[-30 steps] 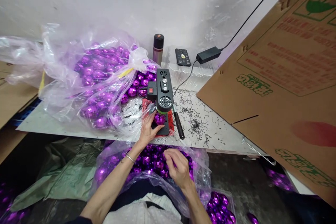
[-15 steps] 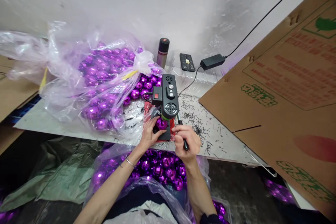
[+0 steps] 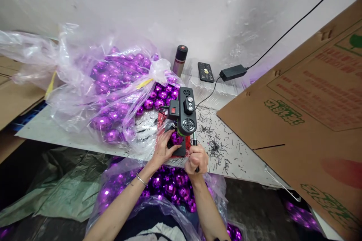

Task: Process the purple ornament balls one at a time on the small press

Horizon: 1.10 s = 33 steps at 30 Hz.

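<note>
a shiny purple faceted ball point(image 3: 176, 138) is held between thumb and fingers of the left hand point(image 3: 161, 151), beneath the head of a black tabletop machine point(image 3: 187, 111). the machine's black lever handle point(image 3: 197, 169) is gripped in the closed right hand point(image 3: 197, 159). short black clippings point(image 3: 215, 147) are scattered on the white tabletop point(image 3: 240, 163); a clear plastic bag of purple balls point(image 3: 113, 101) is noted at left.

Right hand point(image 3: 197, 159) around black handle point(image 3: 195, 142)
</note>
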### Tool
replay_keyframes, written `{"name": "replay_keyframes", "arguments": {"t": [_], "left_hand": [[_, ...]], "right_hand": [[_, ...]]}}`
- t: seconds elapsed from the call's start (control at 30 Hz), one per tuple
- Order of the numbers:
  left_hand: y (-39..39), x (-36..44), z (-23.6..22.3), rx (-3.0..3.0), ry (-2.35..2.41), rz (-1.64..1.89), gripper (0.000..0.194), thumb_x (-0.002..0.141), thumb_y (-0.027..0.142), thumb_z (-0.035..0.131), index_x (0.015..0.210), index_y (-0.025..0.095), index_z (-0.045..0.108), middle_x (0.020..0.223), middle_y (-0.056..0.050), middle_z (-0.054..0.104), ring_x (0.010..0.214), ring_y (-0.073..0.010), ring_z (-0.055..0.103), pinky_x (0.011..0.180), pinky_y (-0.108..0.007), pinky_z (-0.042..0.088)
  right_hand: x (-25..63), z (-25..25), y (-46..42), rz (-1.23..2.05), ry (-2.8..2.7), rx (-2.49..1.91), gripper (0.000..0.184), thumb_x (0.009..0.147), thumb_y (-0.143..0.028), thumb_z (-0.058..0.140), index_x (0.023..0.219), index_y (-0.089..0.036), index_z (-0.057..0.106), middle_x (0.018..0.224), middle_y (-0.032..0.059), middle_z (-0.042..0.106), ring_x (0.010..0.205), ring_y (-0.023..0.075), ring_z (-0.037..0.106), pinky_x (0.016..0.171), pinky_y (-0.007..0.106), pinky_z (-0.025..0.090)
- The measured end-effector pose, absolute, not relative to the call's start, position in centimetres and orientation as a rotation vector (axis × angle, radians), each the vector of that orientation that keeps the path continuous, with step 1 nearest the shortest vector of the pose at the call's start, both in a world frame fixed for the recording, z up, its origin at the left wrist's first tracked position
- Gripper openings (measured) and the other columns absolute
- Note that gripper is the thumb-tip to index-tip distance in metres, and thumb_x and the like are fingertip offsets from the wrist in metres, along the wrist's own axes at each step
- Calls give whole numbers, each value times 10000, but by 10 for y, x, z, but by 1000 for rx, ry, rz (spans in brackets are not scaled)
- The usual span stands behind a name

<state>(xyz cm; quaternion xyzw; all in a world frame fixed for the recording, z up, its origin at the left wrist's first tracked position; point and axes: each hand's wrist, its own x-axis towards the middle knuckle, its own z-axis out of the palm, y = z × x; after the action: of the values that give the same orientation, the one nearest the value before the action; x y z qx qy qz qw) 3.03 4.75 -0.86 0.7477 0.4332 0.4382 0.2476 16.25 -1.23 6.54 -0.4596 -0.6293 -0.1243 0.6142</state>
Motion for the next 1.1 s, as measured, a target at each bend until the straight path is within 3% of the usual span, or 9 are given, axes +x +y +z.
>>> {"name": "replay_keyframes", "arguments": {"t": [0.57,0.77,0.9,1.07,1.1], "left_hand": [[51,31,-5,2058,1160,1230,581,882,432,783,1376,185,604,1306,-166,721,1229,-340,688,1048,-524,544],[55,33,-5,2010,1134,1217,586,881,427,781,1383,199,586,1335,-163,704,1255,-340,674,1078,-545,525],[32,24,-9,2011,1104,1244,569,935,427,709,1422,195,530,1360,-175,676,1290,-336,653,1092,-553,522],[4,-6,-2,2128,1118,1214,1034,834,661,747,1626,181,286,1580,-245,482,1470,-401,487,1169,-587,462],[11,-12,3,2129,1157,1217,1031,855,676,713,1640,177,267,1607,-245,450,1490,-395,462,1183,-578,451]], "right_hand": [[163,58,-5,-326,-1521,-985,346,1082,-287,310,763,-258,441,684,-32,538,590,130,568,651,331,501],[159,116,-11,-144,-1407,-1064,340,1040,-155,393,717,-235,460,680,-11,550,614,130,554,577,298,429],[155,152,-15,18,-1335,-1120,357,1029,-142,443,684,-225,476,673,-12,552,654,134,568,612,299,438],[156,139,-19,-68,-1438,-1068,327,1000,-81,450,712,-221,518,684,-1,577,649,140,570,593,305,426],[157,134,-19,-85,-1452,-1058,327,994,-69,447,712,-221,516,680,-3,573,643,139,566,585,304,420]]}}
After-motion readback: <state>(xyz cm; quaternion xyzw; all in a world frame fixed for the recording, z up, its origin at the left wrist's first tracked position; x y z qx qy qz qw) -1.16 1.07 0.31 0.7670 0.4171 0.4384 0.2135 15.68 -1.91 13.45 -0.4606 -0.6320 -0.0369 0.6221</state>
